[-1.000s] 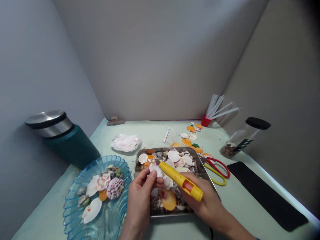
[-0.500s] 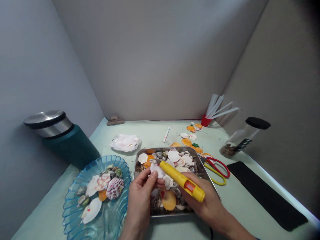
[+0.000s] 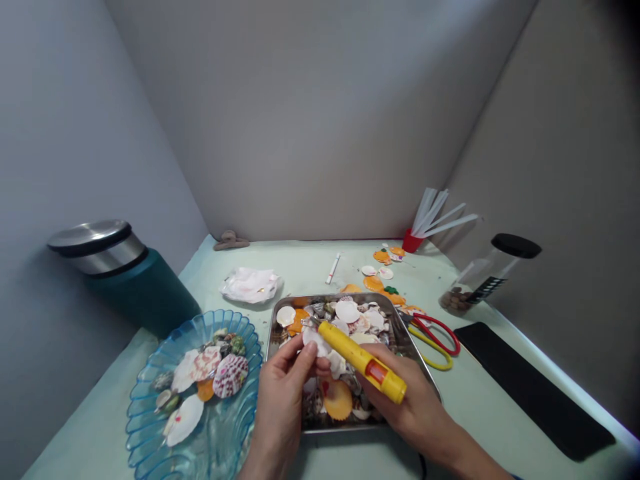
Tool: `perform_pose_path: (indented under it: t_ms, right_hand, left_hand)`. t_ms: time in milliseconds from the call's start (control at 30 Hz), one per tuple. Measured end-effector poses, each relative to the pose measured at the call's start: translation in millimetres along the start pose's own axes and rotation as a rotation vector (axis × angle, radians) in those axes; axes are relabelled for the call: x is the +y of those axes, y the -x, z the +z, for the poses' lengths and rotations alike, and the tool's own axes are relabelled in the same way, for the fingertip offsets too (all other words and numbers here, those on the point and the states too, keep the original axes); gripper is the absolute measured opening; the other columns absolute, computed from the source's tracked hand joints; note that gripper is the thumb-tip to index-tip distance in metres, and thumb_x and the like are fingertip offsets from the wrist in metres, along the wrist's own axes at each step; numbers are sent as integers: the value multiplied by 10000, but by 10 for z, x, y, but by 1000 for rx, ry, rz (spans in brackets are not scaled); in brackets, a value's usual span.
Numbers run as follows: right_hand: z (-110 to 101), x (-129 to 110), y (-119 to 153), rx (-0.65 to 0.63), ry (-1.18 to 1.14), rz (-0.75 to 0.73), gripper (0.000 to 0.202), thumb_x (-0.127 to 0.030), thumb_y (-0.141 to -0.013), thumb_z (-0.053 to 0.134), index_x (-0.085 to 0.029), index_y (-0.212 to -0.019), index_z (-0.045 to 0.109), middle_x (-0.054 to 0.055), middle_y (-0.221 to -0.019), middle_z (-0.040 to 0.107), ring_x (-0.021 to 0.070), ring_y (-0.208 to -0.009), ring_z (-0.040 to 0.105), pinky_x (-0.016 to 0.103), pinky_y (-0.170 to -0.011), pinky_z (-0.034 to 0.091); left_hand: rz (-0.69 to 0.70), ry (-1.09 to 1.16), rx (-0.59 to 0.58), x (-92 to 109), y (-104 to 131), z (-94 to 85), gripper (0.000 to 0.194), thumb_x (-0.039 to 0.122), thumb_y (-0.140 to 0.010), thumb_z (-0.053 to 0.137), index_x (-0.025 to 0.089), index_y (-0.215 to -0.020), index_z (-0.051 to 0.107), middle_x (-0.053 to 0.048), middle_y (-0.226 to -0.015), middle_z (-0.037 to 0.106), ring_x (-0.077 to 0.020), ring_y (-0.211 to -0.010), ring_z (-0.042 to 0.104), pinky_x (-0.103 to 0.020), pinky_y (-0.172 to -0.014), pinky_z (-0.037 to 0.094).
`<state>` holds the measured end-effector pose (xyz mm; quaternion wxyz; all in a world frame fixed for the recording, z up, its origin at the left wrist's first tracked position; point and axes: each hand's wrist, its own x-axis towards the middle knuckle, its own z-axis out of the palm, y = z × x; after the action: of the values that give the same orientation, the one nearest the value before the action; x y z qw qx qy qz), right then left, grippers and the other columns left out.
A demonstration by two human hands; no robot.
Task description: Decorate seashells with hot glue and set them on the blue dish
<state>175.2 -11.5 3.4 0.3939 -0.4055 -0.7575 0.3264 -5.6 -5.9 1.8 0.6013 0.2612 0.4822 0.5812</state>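
Note:
My left hand (image 3: 287,380) pinches a white seashell (image 3: 315,341) between thumb and fingers, above the metal tray. In my right hand (image 3: 395,393) is a yellow pen-shaped glue gun (image 3: 353,353) with a red window on its barrel. Its metal tip lies right at the shell's upper edge; whether it touches I cannot tell. Beneath both hands stands the metal tray (image 3: 417,347), filled with loose shells, among them an orange scallop shell (image 3: 338,401) near the front. My right fingertips are hidden behind the glue gun.
On the left are a blue scalloped plate (image 3: 220,440) holding shells and a teal bottle (image 3: 145,293). Scissors (image 3: 440,333), a black flat case (image 3: 535,390), a clear jar (image 3: 480,280) and a red cup (image 3: 412,241) of translucent sticks stand right. Behind the tray lies a white packet (image 3: 250,285).
The rear end of the glue gun has shifted very slightly left and its tip has tilted a little over the shell. Both hands otherwise hold almost the same pose.

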Motion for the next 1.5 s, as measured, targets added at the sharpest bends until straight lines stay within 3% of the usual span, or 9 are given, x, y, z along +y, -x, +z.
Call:
perform_pose_path:
  t_ms: [333,867,1500]
  right_hand:
    - [-11,-7,-5,-26,4,-23,206,-231,-895,515,-199,-1091,570,51,-939,679,180,-752,631,247,-680,482]
    - [15,19,5,49,49,49,180,-248,-892,551,-207,-1066,569,42,-968,674,188,-802,641,257,-731,484]
    - [9,0,0,-3,16,35,147,-226,-894,537,-224,-1038,564,11,-919,668,167,-755,624,234,-695,470]
  left_hand:
    - [29,0,14,-4,-20,-5,398,360,-665,789,112,-972,735,-45,-618,684,-133,-577,629,-224,-593,511]
    - [22,-33,23,-6,-30,-24,399,367,-674,783,117,-980,730,-38,-614,684,-134,-574,628,-212,-572,500]
    - [32,-29,29,-26,-35,-40,423,358,-705,762,122,-1051,708,-36,-630,697,-130,-590,628,-205,-592,490]
